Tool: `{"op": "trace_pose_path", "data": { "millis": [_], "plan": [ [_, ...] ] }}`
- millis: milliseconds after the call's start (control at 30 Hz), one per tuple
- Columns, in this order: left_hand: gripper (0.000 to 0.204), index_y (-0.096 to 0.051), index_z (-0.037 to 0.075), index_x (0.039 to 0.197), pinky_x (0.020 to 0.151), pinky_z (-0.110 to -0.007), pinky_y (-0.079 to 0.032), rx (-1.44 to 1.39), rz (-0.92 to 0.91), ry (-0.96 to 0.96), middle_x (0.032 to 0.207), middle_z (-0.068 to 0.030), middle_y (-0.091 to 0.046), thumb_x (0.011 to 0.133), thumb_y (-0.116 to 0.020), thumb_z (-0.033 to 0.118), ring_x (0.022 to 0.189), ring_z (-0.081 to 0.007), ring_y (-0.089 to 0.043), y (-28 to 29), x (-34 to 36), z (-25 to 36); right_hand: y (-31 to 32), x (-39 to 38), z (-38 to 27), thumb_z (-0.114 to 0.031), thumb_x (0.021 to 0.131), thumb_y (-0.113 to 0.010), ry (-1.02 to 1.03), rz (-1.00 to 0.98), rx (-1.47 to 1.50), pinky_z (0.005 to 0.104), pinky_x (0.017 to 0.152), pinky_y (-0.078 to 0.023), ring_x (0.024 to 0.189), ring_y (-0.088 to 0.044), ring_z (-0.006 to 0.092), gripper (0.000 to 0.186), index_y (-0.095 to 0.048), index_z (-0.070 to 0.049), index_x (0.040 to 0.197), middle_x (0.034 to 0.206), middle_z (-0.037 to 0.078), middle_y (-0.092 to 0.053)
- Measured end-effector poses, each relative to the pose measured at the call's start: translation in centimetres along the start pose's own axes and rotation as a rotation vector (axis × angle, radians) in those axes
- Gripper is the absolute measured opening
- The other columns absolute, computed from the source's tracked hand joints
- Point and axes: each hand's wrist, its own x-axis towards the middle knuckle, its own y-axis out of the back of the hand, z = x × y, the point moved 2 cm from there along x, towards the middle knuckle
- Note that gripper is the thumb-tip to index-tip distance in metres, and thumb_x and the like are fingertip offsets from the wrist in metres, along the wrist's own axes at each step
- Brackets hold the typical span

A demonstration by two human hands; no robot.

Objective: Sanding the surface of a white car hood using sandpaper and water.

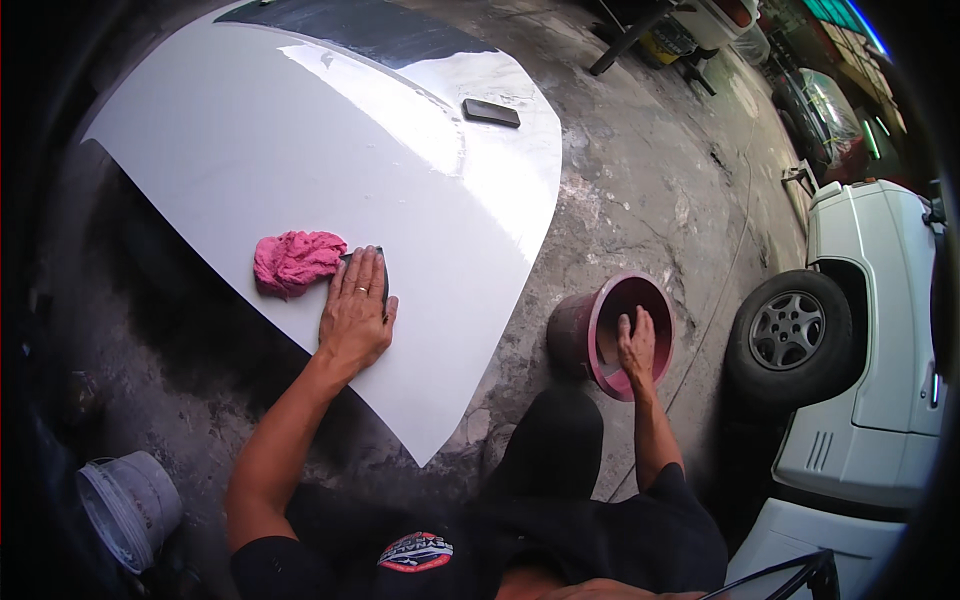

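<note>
Looking down, head view: a pale car panel (240, 170) spreads from 9 to 12 o'clock.
Left hand (357, 312): at 9 o'clock, palm down on the panel, fingers straight and together over a dark pad (384, 274); whether they grip it, I cannot tell.
Pink cloth (298, 263): crumpled on the panel, just beside the fingertips, at 10 o'clock from that hand.
Right hand (638, 345): at 4 o'clock, over the mouth of a reddish bucket (573, 335), thumb apart from the fingers.
Dark block (490, 112): on the panel, at 12 o'clock.
White vehicle (870, 230): at 3 o'clock, well apart from the panel.
</note>
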Motion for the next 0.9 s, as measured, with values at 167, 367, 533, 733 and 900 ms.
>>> {"op": "trace_pose_path", "data": {
  "millis": [167,367,533,733,900],
  "plan": [
    [0.065,-0.027,-0.004,0.152,0.124,-0.043,-0.01,-0.013,0.019,-0.021,0.16,-0.0185,-0.027,0.101,-0.041,0.033,0.151,-0.0288,-0.02,-0.8,-0.2,-0.9,-0.7,-9.9,-1.9,-0.044,0.089,-0.066,0.234,-0.094,-0.184,0.0453,0.099,-0.041,0.114,-0.057,0.0365,0.065,-0.05,-0.003,0.137,0.121,0.021,-0.061],
    [0.061,-0.028,-0.004,0.152,0.124,-0.043,-0.012,0.02,0.051,-0.082,0.158,-0.019,-0.03,0.101,-0.043,0.027,0.149,-0.0291,-0.024,-1.2,-0.7,-0.9,-0.3,-9.7,-2.2,-0.037,0.077,-0.079,0.399,-0.019,-0.242,0.0436,0.073,-0.047,0.073,-0.064,0.034,0.043,-0.064,-0.01,0.107,0.071,0.012,-0.062],
    [0.061,-0.027,-0.003,0.152,0.124,-0.043,-0.012,0.06,0.012,-0.037,0.159,-0.0189,-0.029,0.101,-0.042,0.027,0.149,-0.029,-0.023,-0.5,-0.6,-0.4,-0.8,-4.3,-4.7,-0.044,0.075,-0.079,0.286,0.089,-0.168,0.0502,0.068,-0.05,0.076,-0.068,0.0371,0.044,-0.059,-0.007,0.086,0.077,0.016,-0.068],
    [0.06,-0.03,0.003,0.154,0.123,-0.042,-0.015,0.094,0.037,-0.013,0.159,-0.015,-0.03,0.101,-0.045,0.027,0.149,-0.0279,-0.025,-0.3,-0.4,0.1,-2.7,7.1,-7.6,-0.035,0.084,-0.07,-0.1,0.045,-0.076,0.0503,0.08,-0.054,0.089,-0.07,0.0422,0.035,-0.065,-0.004,0.097,0.088,0.023,-0.071],
    [0.058,-0.031,0.006,0.154,0.122,-0.043,-0.018,0.198,0.033,0.09,0.159,-0.0136,-0.031,0.101,-0.045,0.025,0.148,-0.0294,-0.026,-0.6,-0.2,0.7,-3.1,16.1,-6.2,-0.029,0.084,-0.066,0.01,0.048,-0.028,0.051,0.083,-0.053,0.091,-0.069,0.0425,0.029,-0.067,-0.004,0.097,0.09,0.024,-0.071]
  ]
}}
